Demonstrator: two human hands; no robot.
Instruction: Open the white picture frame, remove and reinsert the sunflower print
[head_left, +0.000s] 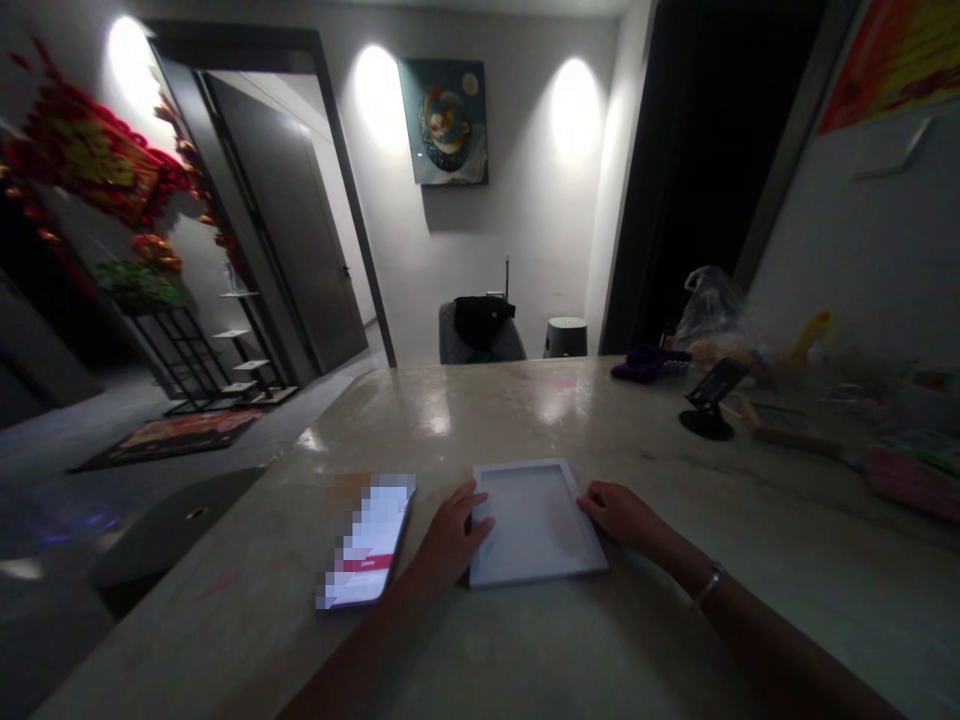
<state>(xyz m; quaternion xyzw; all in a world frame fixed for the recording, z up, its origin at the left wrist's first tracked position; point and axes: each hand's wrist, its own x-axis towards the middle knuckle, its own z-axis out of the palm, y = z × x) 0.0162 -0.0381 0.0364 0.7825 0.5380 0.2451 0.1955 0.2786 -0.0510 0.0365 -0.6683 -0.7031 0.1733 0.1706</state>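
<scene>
A square white frame point(531, 518) with a raised rim and a pale sunken middle lies flat on the table in front of me. My left hand point(454, 528) grips its left edge, with the thumb and a fingertip over the rim. At the right edge, my right hand point(611, 508) has its fingers curled in against the frame; the undersides of these fingers are hidden. A lit phone point(373, 540), partly blurred out by blocks, rests on the table left of my left hand.
The marble-patterned table point(495, 410) has a black phone stand point(709, 405), a purple item point(649, 363), a clear plastic bag point(709, 300) and dim clutter on its right. Beyond the far edge stand a chair point(480, 330) and a stool point(566, 337). A dark seat point(180, 530) is at left.
</scene>
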